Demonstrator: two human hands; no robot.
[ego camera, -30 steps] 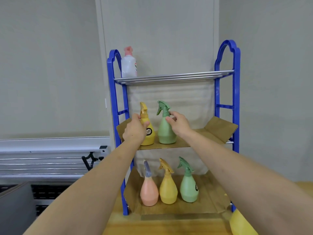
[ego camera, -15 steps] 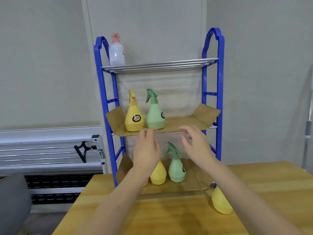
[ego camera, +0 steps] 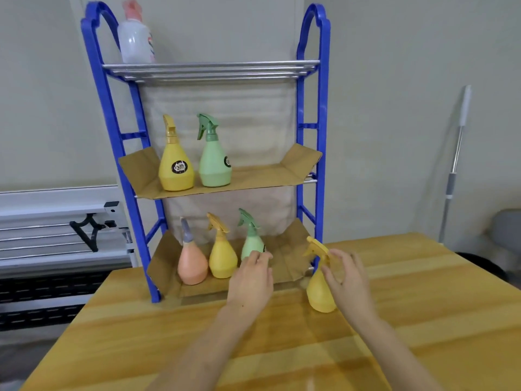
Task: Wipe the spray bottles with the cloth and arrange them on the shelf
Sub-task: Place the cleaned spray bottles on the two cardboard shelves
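A blue three-tier shelf [ego camera: 321, 80] stands on a wooden table [ego camera: 423, 292]. A yellow bottle [ego camera: 176, 165] and a green bottle [ego camera: 214, 162] stand on its middle tier. On the bottom tier are a pink bottle [ego camera: 192, 263], a yellow bottle [ego camera: 222, 255] and a green bottle [ego camera: 251, 241]. Another yellow spray bottle [ego camera: 318, 292] stands on the table right of the shelf. My right hand [ego camera: 348, 280] is at this bottle with loose fingers, not closed round it. My left hand [ego camera: 251, 280] hovers empty before the bottom tier. No cloth shows.
A white bottle with a pink cap [ego camera: 136, 38] stands on the top tier's left end. Cardboard trays [ego camera: 267, 176] line the two lower tiers. A mop handle [ego camera: 456, 153] leans on the wall at right. A radiator rail [ego camera: 56, 230] is at left.
Both hands let go of the middle-tier yellow and green bottles and came down. The right hand has moved to the yellow bottle on the table; the left is before the bottom tier.
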